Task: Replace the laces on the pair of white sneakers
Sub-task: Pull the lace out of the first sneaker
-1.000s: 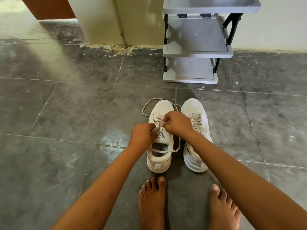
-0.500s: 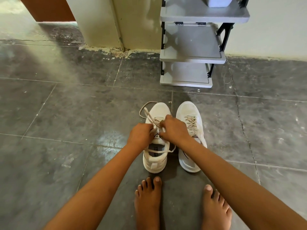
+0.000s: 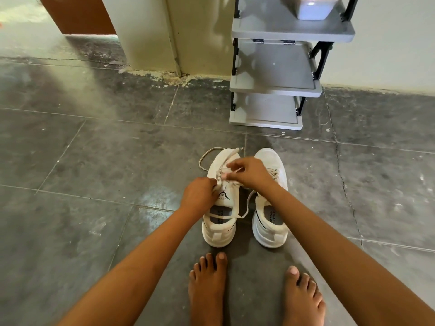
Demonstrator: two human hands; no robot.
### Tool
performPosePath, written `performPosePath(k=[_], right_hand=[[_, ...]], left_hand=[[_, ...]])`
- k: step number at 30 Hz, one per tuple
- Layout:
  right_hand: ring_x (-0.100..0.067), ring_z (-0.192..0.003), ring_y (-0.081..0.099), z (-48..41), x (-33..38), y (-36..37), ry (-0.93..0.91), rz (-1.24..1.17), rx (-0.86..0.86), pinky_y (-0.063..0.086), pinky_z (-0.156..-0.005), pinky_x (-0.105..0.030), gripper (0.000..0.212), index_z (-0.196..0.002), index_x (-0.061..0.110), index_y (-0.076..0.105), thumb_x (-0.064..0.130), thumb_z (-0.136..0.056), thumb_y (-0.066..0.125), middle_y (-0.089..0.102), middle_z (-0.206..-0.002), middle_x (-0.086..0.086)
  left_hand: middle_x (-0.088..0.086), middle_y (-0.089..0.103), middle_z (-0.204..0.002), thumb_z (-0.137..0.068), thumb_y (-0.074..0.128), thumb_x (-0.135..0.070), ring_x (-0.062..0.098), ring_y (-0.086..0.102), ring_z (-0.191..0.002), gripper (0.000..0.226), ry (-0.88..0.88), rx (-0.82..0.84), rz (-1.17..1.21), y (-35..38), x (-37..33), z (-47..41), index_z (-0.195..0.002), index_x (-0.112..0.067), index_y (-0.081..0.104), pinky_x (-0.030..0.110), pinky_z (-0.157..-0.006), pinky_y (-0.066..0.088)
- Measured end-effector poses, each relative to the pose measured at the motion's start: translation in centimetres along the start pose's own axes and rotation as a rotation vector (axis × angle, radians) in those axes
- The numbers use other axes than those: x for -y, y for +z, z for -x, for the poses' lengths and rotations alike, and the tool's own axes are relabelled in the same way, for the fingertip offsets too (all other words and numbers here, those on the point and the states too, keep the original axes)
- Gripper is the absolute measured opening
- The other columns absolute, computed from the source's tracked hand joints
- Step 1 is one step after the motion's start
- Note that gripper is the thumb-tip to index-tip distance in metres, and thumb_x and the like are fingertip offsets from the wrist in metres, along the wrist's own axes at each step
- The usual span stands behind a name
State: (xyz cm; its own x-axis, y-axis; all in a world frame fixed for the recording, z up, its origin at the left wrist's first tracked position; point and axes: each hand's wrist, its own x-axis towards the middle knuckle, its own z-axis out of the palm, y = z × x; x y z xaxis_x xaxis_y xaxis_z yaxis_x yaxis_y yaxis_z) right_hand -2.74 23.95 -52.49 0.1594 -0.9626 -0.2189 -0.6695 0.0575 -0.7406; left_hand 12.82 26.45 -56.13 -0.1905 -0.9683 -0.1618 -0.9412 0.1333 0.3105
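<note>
Head view, one frame.

- Grey tiled floor (image 3: 94,161) fills most of the frame. A grey shoe rack (image 3: 273,67) stands against the wall at upper centre-right, with a pale tub on its top shelf that I can't identify.
- The pair of white sneakers sits at centre, side by side, toes pointing to the rack. The frame-left sneaker (image 3: 220,231) is the one being worked. The frame-right sneaker (image 3: 268,231) is laced up and nobody is touching it.
- Bare feet (image 3: 207,285) are just below the heels.
- Left hand (image 3: 200,196): fingers curled tight on the lace (image 3: 223,216) beside the tongue. The fingertips are hidden.
- Right hand (image 3: 249,172): thumb and fingers pinch a strand of the same lace above the eyelets, reaching across from over the other shoe.
- The lace is loose. One loop trails onto the floor past the toe, and a slack run lies across the shoe's mouth.

Judgement: I think the old lace is being undone on the first shoe, so this is early in the task.

Risks:
- Nothing pins the sneaker down, so a hard pull could drag or tip it.
- The slack run could snag on the collar.
- The trailing loop could knot as it feeds through the eyelets.
</note>
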Motion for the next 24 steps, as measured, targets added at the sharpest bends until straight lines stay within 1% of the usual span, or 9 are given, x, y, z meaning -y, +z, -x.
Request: performPosePath(k=[2,8,10,13,14,16,18,21,24], right_hand=[[-0.017,-0.098,0.062,0.2,-0.9,1.3,-0.003,0.219,0.049,0.045,-0.084,-0.026,0.038,-0.111,0.014,0.069,0.033,-0.077,0.073,0.067,-0.110,-0.004],[-0.025,-0.092,0.061,0.2,0.1,2.0,-0.046,0.404,-0.102,0.047,-0.076,-0.034,0.017,-0.091,0.008,0.068,0.023,-0.088,0.060,0.066,-0.098,-0.008],[-0.023,-0.089,0.061,0.0,0.7,1.3,-0.037,0.178,-0.102,0.049,-0.080,-0.037,0.021,-0.090,0.002,0.069,0.022,-0.087,0.063,0.068,-0.095,-0.012],[-0.019,-0.076,0.059,0.5,2.0,0.3,-0.036,-0.505,-0.075,0.052,-0.079,-0.032,0.018,-0.091,-0.006,0.067,0.011,-0.085,0.066,0.066,-0.082,-0.016],[-0.019,-0.075,0.059,0.6,2.0,0.1,-0.034,-0.643,-0.081,0.053,-0.076,-0.028,0.018,-0.092,-0.007,0.067,0.010,-0.085,0.066,0.065,-0.081,-0.016],[-0.022,-0.078,0.059,0.7,1.5,0.2,-0.008,-0.703,-0.092,0.052,-0.076,-0.029,0.019,-0.093,-0.008,0.067,0.009,-0.085,0.066,0.064,-0.083,-0.018],[-0.019,-0.082,0.060,0.4,0.6,0.4,-0.006,-0.435,-0.042,0.050,-0.079,-0.029,0.018,-0.094,0.000,0.071,0.014,-0.082,0.070,0.068,-0.090,-0.015],[-0.019,-0.096,0.059,0.2,-0.7,1.8,-0.050,0.288,0.059,0.045,-0.081,-0.030,0.030,-0.106,0.014,0.069,0.028,-0.079,0.071,0.062,-0.110,-0.005],[-0.029,-0.096,0.058,0.3,-0.7,2.8,-0.107,0.506,-0.046,0.044,-0.075,-0.035,0.024,-0.103,0.012,0.068,0.025,-0.085,0.060,0.055,-0.109,-0.008]], left_hand=[[0.011,0.064,-0.092,-0.094,0.051,-0.030,0.029,0.060,-0.083,0.024,0.000,0.000,-0.011,0.1,0.0,-0.1,-0.099,-0.010,0.064,0.036,-0.067,0.048],[0.010,0.064,-0.090,-0.092,0.052,-0.028,0.028,0.059,-0.081,0.022,0.010,-0.017,-0.038,0.5,0.1,-0.2,-0.096,-0.010,0.064,0.035,-0.064,0.046],[0.010,0.063,-0.088,-0.092,0.052,-0.027,0.028,0.059,-0.080,0.020,0.000,-0.026,-0.059,0.5,0.2,-0.1,-0.094,-0.010,0.063,0.034,-0.061,0.043],[0.010,0.062,-0.084,-0.091,0.052,-0.026,0.029,0.060,-0.078,0.019,-0.022,-0.029,-0.055,0.4,0.4,-0.1,-0.087,-0.010,0.061,0.032,-0.059,0.040],[0.010,0.062,-0.084,-0.092,0.052,-0.026,0.029,0.060,-0.078,0.019,-0.022,-0.023,-0.044,0.3,0.3,-0.2,-0.086,-0.011,0.061,0.032,-0.060,0.041],[0.010,0.063,-0.086,-0.092,0.052,-0.029,0.029,0.060,-0.079,0.020,-0.017,-0.004,-0.037,0.2,0.1,-0.1,-0.089,-0.011,0.062,0.034,-0.063,0.044],[0.010,0.063,-0.088,-0.092,0.052,-0.029,0.029,0.059,-0.081,0.021,-0.020,0.004,-0.048,0.1,-0.1,-0.1,-0.091,-0.011,0.063,0.034,-0.063,0.043],[0.010,0.064,-0.085,-0.092,0.052,-0.033,0.029,0.060,-0.081,0.025,-0.041,0.004,0.003,0.1,0.2,-0.3,-0.090,-0.011,0.065,0.033,-0.062,0.042],[0.003,0.066,-0.095,-0.090,0.054,-0.036,0.024,0.062,-0.089,0.026,-0.046,-0.041,0.083,0.3,0.4,-0.3,-0.101,-0.017,0.068,0.034,-0.070,0.049]])
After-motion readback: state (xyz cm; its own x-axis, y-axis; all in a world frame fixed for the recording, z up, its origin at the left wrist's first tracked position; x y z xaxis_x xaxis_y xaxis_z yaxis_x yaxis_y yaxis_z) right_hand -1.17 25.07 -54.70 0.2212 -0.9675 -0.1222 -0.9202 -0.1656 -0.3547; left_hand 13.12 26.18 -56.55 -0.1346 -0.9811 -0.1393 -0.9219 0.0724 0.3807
